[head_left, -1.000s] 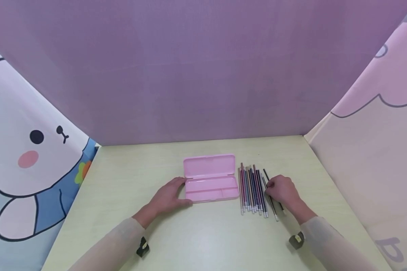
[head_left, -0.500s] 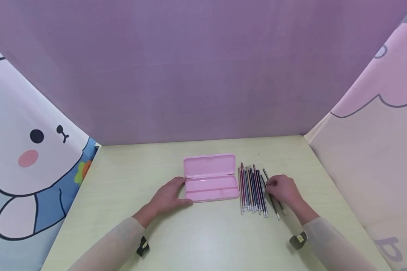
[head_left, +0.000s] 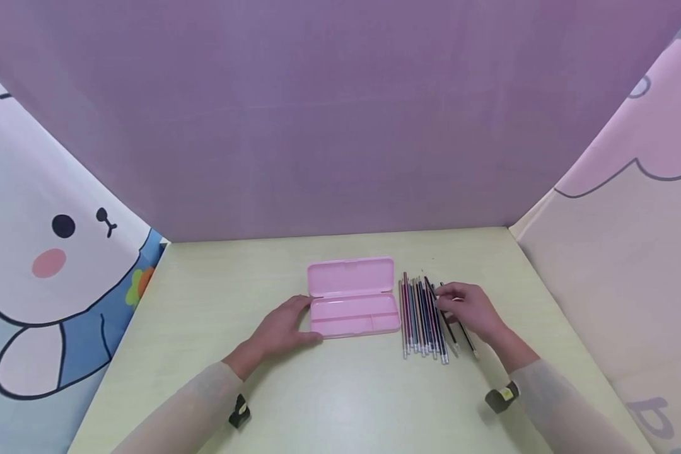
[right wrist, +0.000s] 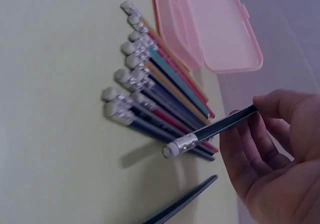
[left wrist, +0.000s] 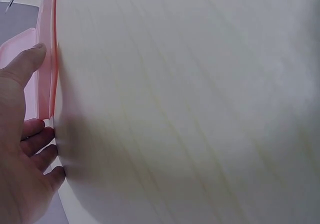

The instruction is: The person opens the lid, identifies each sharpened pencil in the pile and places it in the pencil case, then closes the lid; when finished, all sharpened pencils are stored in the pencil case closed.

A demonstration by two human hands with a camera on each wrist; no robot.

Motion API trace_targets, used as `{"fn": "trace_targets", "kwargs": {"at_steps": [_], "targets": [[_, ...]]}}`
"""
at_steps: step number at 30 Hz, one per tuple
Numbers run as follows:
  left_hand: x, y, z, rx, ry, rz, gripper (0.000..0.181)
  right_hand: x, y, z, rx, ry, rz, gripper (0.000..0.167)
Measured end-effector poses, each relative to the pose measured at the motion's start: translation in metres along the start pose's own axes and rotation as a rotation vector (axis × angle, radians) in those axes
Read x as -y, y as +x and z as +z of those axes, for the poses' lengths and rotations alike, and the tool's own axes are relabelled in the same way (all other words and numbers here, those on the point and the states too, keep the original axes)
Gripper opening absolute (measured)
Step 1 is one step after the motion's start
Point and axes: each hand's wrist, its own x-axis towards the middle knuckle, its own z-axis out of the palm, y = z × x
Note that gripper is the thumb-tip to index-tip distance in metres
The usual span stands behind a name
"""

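Note:
An open pink pencil case (head_left: 352, 308) lies on the table, its lid folded back, its divided tray bare. My left hand (head_left: 284, 328) rests at its left end, thumb against the front edge; in the left wrist view the thumb touches the case wall (left wrist: 46, 73). My right hand (head_left: 472, 309) pinches a dark pencil (right wrist: 225, 125) between thumb and fingers, its white eraser end toward the right wrist camera. That pencil hangs above a row of several pencils (right wrist: 170, 93) lying side by side right of the case. One dark pencil (head_left: 468, 340) lies apart, beneath the right hand.
The pale wooden table (head_left: 340, 397) ends at a purple back panel (head_left: 340, 126). A cartoon-printed panel (head_left: 40, 265) stands at the left, a pink and cream one (head_left: 618, 271) at the right. Small black devices are on both wrists.
My right hand has lifted a dark pencil and moved slightly up and left with it, toward the row. The other loose pencil stays on the table. The left hand has not moved.

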Motion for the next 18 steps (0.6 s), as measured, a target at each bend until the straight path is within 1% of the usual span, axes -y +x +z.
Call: {"fn": "trace_targets", "kwargs": {"at_steps": [3,10,14,18], "targets": [[0.001,-0.001,0.001,-0.004,-0.005,0.001,0.089,0.008,0.006,0.002,0.037,-0.018,-0.023,0.036],[0.003,0.000,0.003,-0.008,0.000,0.006,0.089,0.029,0.028,0.014,0.101,-0.159,-0.070,0.029],[0.003,0.000,0.003,-0.007,0.003,0.002,0.089,0.040,0.042,0.027,0.116,-0.208,-0.098,0.022],[0.003,0.000,0.004,-0.005,0.009,-0.005,0.089,0.047,0.055,0.043,0.154,-0.252,-0.134,0.018]]}}
